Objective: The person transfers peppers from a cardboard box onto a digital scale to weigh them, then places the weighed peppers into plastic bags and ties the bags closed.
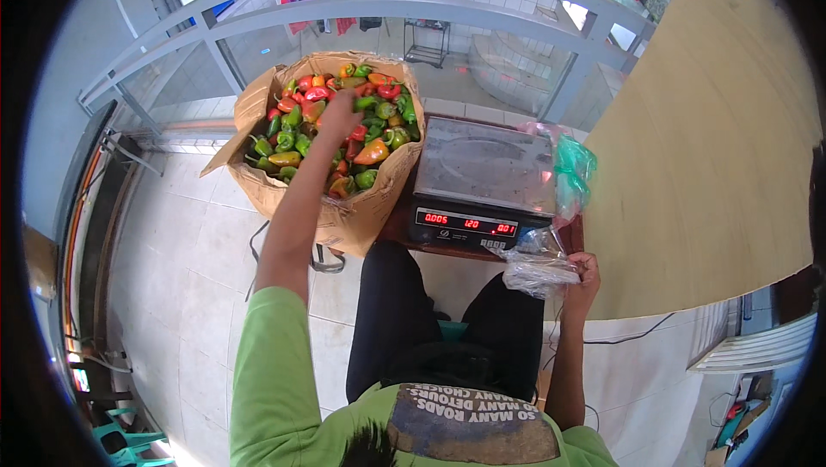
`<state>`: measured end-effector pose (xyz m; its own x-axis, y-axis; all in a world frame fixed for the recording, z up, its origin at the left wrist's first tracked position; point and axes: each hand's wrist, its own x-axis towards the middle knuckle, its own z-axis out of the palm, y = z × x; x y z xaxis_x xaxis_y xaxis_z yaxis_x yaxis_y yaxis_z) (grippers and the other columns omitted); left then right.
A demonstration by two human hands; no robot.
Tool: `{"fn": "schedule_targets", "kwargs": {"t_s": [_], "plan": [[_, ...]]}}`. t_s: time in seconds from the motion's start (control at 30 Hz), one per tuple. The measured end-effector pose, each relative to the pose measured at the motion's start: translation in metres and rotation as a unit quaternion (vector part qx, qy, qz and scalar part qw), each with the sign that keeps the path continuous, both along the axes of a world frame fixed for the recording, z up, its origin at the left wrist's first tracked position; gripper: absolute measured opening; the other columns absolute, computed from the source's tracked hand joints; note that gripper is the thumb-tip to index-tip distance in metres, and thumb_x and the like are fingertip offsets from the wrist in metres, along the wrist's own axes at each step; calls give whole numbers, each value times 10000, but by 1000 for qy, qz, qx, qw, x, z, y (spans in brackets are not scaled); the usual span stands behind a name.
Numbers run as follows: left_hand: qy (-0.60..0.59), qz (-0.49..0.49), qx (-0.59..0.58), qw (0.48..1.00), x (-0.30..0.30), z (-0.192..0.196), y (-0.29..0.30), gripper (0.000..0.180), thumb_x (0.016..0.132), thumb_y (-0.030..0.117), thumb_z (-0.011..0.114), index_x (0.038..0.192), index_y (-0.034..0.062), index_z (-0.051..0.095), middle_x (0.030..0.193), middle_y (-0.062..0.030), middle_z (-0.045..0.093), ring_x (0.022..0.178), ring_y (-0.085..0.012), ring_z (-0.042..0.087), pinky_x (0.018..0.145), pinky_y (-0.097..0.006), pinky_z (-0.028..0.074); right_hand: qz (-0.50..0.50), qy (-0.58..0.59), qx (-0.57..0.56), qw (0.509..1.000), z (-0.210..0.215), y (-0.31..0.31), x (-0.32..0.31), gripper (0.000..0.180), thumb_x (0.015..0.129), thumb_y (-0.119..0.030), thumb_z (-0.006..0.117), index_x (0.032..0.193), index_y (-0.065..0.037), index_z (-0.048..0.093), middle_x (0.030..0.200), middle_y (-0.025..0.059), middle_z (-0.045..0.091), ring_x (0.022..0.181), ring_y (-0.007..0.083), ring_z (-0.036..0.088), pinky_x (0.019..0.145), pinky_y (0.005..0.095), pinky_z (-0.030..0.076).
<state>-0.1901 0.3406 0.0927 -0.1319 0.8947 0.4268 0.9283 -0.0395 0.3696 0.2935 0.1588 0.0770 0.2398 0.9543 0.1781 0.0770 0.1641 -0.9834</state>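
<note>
My left hand (341,116) reaches into a large open cardboard box (354,230) filled with red, orange and green peppers (372,153). It touches the top of the heap near a green pepper (366,102); its fingertips are hidden, so a grip on any pepper cannot be made out. Low beside the scale, my right hand (586,274) is closed on the edge of some crumpled clear plastic bags (535,276). Between the hands stands a digital scale (484,162) with a flat metal pan and a lit red display. Nothing lies on its pan.
Green and pinkish plastic bags (573,168) lie along the scale's right side. A broad plywood board (705,149) rises on the right. Grey metal railings (344,11) run behind the box and scale. Cables (632,340) trail over the tiled floor, and a green plastic chair (125,443) stands lower left.
</note>
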Motion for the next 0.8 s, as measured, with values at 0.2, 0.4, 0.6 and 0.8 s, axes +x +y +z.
{"fn": "schedule_targets", "kwargs": {"t_s": [0.2, 0.4, 0.6, 0.8], "plan": [[217, 60, -253, 941, 35, -13, 38, 432, 603, 269, 677, 973, 57, 606, 1009, -151, 611, 944, -301, 581, 819, -422, 453, -3, -4, -6, 1000, 6, -5, 7, 279, 657, 122, 385, 864, -31, 493, 757, 2, 505, 647, 39, 483, 520, 158, 360], [154, 96, -432, 883, 30, 13, 43, 570, 575, 381, 765, 1045, 90, 622, 1096, -81, 599, 991, -232, 583, 813, -366, 468, -43, -26, 10, 999, -6, -8, 17, 205, 749, 69, 418, 856, -81, 507, 699, -13, 545, 529, 22, 446, 417, 160, 300], [326, 30, -406, 853, 48, 1, 39, 525, 546, 345, 763, 986, 90, 632, 1010, -101, 624, 942, -236, 599, 754, -380, 495, -29, -19, -28, 999, -1, -7, 10, 138, 786, 23, 442, 851, -81, 506, 662, -22, 529, 508, 19, 430, 418, 155, 296], [253, 46, -157, 953, 32, -18, 7, 437, 582, 271, 729, 965, 107, 597, 936, -86, 623, 899, -250, 603, 729, -391, 499, -5, 18, 6, 1000, 6, -6, 7, 209, 735, 94, 408, 853, -45, 508, 701, -17, 530, 597, 20, 458, 504, 166, 346]]}}
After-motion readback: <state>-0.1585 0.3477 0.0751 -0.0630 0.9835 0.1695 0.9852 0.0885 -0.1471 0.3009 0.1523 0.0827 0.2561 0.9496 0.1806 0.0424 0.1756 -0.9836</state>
